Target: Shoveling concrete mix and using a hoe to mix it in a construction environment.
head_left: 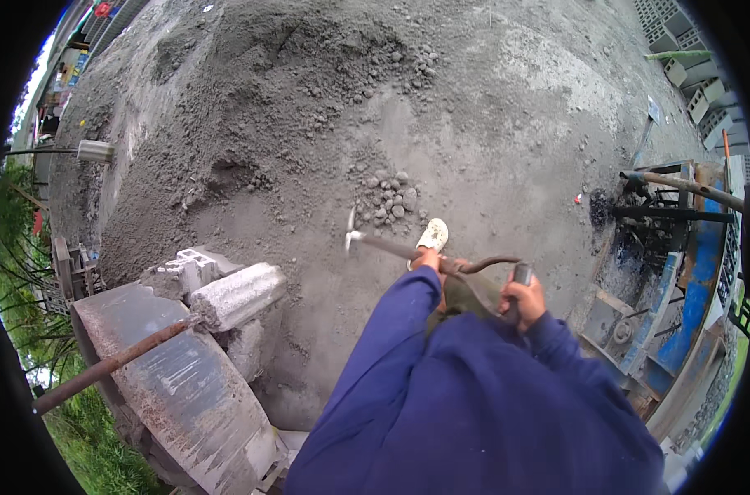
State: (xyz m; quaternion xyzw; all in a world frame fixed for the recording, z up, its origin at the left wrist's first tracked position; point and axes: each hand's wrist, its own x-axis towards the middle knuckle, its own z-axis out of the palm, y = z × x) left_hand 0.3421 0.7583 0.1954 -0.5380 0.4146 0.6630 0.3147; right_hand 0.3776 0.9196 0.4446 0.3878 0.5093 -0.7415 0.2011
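Observation:
A shovel (pixel 391 246) slants across in front of me, its blade toward the left and its forked D-shaped handle toward the right. My left hand (pixel 428 259) is closed around the shaft near the fork. With my right hand (pixel 525 299) I grip the dark crossbar of the handle. The blade shows almost edge-on and a little blurred, just left of a small heap of grey lumps (pixel 389 198). I cannot tell whether it touches the ground. One pale shoe (pixel 433 234) of mine shows beyond the shaft.
Loose grey sand (pixel 251 107) is banked up ahead and to the left. At lower left stand a metal sheet (pixel 169 363), a rusty pipe (pixel 111 363) and a broken concrete piece (pixel 236 297). A blue metal frame (pixel 695 289) stands right; hollow blocks (pixel 705 99) lie far right.

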